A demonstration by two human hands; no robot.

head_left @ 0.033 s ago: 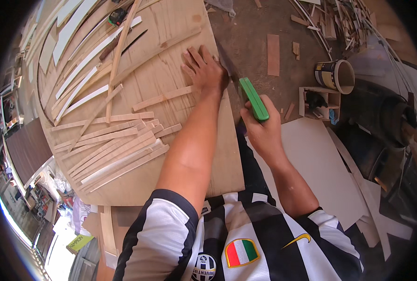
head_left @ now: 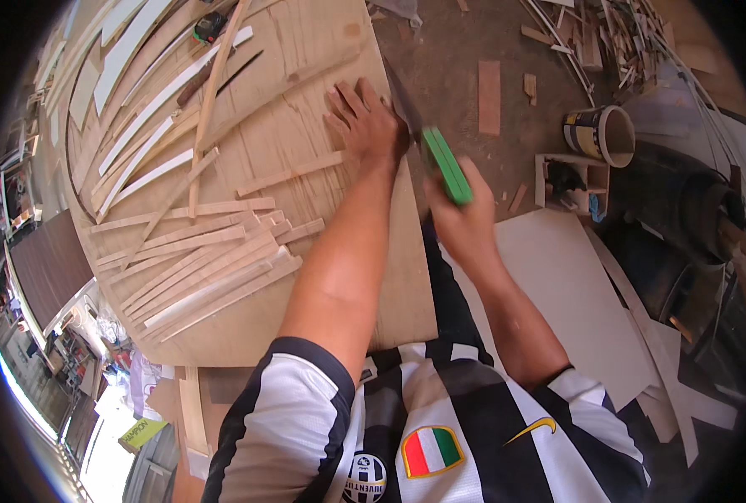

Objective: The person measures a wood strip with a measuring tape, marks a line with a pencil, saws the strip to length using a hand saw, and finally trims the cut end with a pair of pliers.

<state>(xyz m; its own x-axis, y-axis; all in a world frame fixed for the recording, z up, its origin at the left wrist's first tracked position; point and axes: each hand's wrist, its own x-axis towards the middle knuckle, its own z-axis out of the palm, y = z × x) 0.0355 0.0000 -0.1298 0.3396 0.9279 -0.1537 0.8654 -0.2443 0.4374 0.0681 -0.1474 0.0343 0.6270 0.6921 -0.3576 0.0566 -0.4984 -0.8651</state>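
Note:
My right hand (head_left: 463, 203) grips the green handle of a handsaw (head_left: 447, 166) just off the right edge of the wooden tabletop (head_left: 390, 302). The dark, blurred saw blade (head_left: 403, 99) runs forward from the handle along that edge. My left hand (head_left: 368, 127) lies flat with fingers spread, pressing down close to the blade. A narrow wooden strip (head_left: 293, 174) runs beneath the left hand and wrist. The strip's far end is hidden, so I cannot tell whether the blade touches it. Several cut wood strips (head_left: 214, 264) lie in a loose pile left of my forearm.
Long strips (head_left: 209, 109), a slim dark pointed tool (head_left: 240, 72) and a tape measure (head_left: 210, 27) lie toward the tabletop's far left. On the floor at right are a bucket (head_left: 618, 136), a small open box (head_left: 544, 183), a pale sheet (head_left: 549, 285) and wood scraps (head_left: 591, 42).
My right hand and the saw have shifted slightly forward and left, showing more blade beyond the edge. My left hand stays in place on the strip.

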